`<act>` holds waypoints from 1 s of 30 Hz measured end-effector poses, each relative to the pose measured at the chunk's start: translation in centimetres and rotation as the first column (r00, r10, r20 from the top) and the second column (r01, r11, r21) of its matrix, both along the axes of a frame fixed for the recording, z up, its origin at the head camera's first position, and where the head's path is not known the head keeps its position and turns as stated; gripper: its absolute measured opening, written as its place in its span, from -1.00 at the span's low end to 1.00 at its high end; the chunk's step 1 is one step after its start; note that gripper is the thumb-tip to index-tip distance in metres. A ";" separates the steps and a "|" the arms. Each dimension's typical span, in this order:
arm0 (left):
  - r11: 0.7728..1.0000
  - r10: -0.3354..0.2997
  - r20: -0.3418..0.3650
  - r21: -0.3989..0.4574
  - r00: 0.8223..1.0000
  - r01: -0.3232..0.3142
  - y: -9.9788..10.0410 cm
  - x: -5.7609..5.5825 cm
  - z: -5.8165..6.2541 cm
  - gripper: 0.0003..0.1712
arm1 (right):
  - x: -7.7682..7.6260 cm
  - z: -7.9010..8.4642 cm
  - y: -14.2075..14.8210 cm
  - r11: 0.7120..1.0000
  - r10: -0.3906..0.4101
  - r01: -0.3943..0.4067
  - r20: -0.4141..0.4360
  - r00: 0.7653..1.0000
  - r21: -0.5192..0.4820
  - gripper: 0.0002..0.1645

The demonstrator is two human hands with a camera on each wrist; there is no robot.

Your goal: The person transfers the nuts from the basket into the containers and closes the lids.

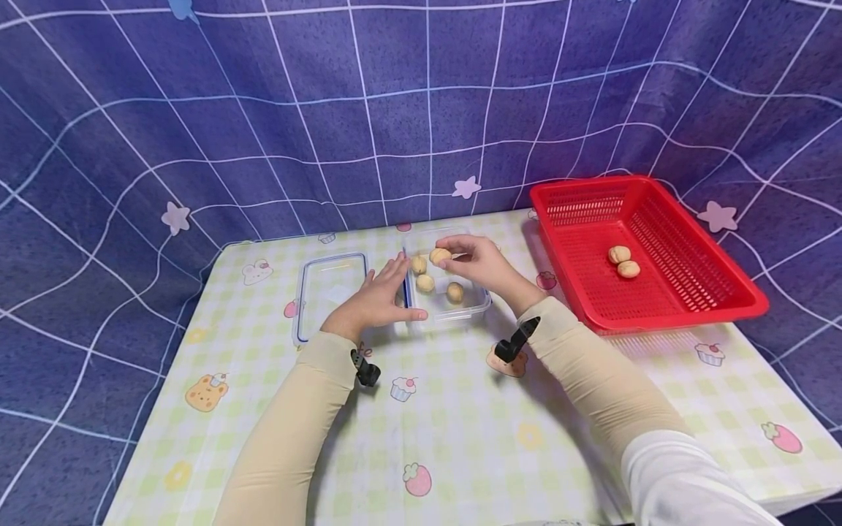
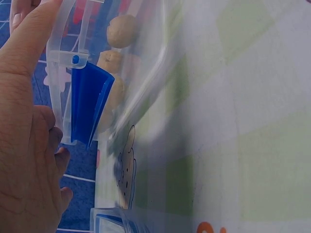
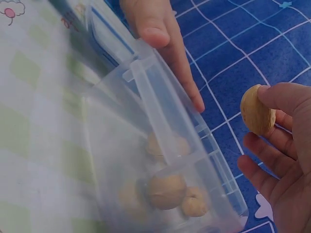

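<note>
A clear plastic container (image 1: pixel 454 315) stands on the table with several walnuts (image 1: pixel 454 293) inside. My right hand (image 1: pixel 483 263) is over the container and pinches a walnut (image 3: pixel 257 110) between thumb and fingertips, above the rim. Along the container's left side lies my left hand (image 1: pixel 381 296), its fingers extended and touching the edge. In the left wrist view a blue latch flap (image 2: pixel 90 102) hangs from that side, with the walnuts showing through the wall.
To the left lies a clear lid (image 1: pixel 329 285) with a blue seal. A red plastic basket (image 1: pixel 579 292) on the right holds two walnuts (image 1: pixel 628 269). A checked cloth (image 1: pixel 473 438) covers the table, and a blue grid-patterned curtain (image 1: pixel 395 124) hangs behind.
</note>
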State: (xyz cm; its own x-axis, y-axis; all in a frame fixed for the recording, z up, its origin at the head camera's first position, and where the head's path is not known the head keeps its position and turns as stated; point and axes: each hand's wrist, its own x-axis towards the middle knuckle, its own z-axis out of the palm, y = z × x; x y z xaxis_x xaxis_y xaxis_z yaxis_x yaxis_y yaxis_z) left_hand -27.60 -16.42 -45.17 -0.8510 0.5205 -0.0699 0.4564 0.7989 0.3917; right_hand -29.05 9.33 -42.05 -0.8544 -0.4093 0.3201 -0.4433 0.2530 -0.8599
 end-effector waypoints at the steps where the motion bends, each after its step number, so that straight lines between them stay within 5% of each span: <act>1: 1.000 0.000 -0.001 0.001 1.000 0.000 0.0 0.0 0.0 0.43 | 0.0 -0.1 0.0 1.000 -0.001 0.001 -0.007 1.000 0.003 -0.55; 20: 1.000 -0.005 0.005 0.001 1.000 0.005 0.1 0.0 0.1 0.43 | 0.3 -2.7 -0.4 0.998 0.027 -0.028 -0.017 1.000 -0.057 -0.57; 30: 1.000 -0.012 -0.007 0.002 1.000 0.012 0.2 0.2 0.3 0.42 | 2.5 -0.3 -0.5 0.997 0.040 -0.041 -0.018 0.999 -0.068 -0.58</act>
State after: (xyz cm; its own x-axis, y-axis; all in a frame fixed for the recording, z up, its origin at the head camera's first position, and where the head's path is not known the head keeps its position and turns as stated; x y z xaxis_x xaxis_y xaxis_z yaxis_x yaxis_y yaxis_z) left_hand -27.40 -16.23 -44.83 -0.8454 0.5303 -0.0633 0.4682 0.7929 0.3899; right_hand -26.57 8.88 -42.39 -0.8319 -0.4202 0.3625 -0.4664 0.1754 -0.8670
